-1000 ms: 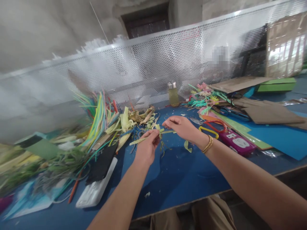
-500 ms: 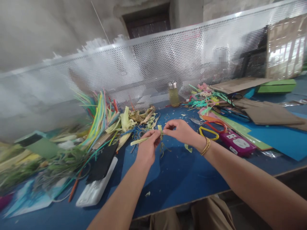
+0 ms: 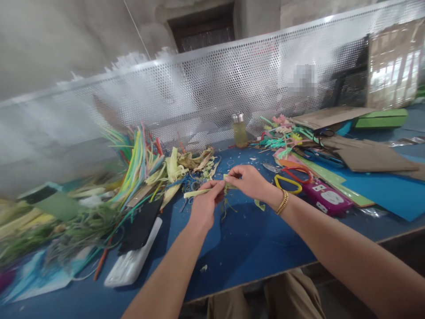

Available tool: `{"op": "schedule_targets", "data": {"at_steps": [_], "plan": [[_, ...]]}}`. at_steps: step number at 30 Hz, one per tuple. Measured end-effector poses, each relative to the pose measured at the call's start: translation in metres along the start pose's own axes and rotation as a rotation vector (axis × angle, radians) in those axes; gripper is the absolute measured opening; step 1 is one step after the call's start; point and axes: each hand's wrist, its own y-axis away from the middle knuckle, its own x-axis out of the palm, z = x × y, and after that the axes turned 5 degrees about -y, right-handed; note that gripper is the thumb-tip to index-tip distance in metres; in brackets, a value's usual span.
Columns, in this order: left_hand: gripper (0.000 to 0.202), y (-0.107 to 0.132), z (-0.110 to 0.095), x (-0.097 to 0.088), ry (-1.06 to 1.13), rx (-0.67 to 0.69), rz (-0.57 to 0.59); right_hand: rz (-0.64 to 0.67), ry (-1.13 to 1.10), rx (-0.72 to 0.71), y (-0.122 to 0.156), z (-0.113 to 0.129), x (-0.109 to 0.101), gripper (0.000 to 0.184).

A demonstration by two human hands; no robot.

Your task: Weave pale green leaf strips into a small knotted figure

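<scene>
My left hand [image 3: 206,204] is closed in a pinch, and a pale green strip of corn husk [image 3: 195,193] sticks out from it to the left. Against its fingertips, my right hand [image 3: 247,182] pinches at another part of the husk, thumb and forefinger together. Thin green strands [image 3: 226,208] hang down below the fingers. The exact point where the husk is gripped is partly hidden. Just beyond my left hand lie pale and dried husks [image 3: 174,168]. A small green scrap [image 3: 260,204] rests on the blue table [image 3: 259,241] below my right wrist.
Scissors [image 3: 288,184] with red and yellow handles lie right of my hands, beside a purple power strip [image 3: 327,197]. A jar [image 3: 239,130] stands near the perforated metal panel [image 3: 212,79]. Left are a black phone-like slab [image 3: 139,228], a white box [image 3: 133,266] and colourful pipe cleaners [image 3: 136,159].
My right fingers have shifted slightly, and the husk's upright tip between the hands is now bent down toward the right. Both hands stay close together.
</scene>
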Motion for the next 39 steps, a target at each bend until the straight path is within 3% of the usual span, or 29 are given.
{"op": "schedule_targets", "data": {"at_steps": [15, 23, 29, 39], "plan": [[0.025, -0.001, -0.008, -0.007, -0.086, -0.054, 0.072, -0.104, -0.021, -0.046, 0.004, 0.000, 0.013, 0.017], [0.029, -0.003, -0.007, -0.011, -0.089, -0.081, 0.056, -0.081, -0.072, -0.045, 0.004, 0.003, 0.012, 0.015], [0.025, -0.002, -0.009, -0.010, -0.165, -0.028, 0.005, -0.015, -0.175, 0.061, 0.003, 0.002, 0.005, 0.032], [0.026, -0.002, -0.009, -0.009, -0.276, 0.057, 0.020, 0.022, -0.083, 0.021, 0.001, 0.001, 0.004, 0.017]]}}
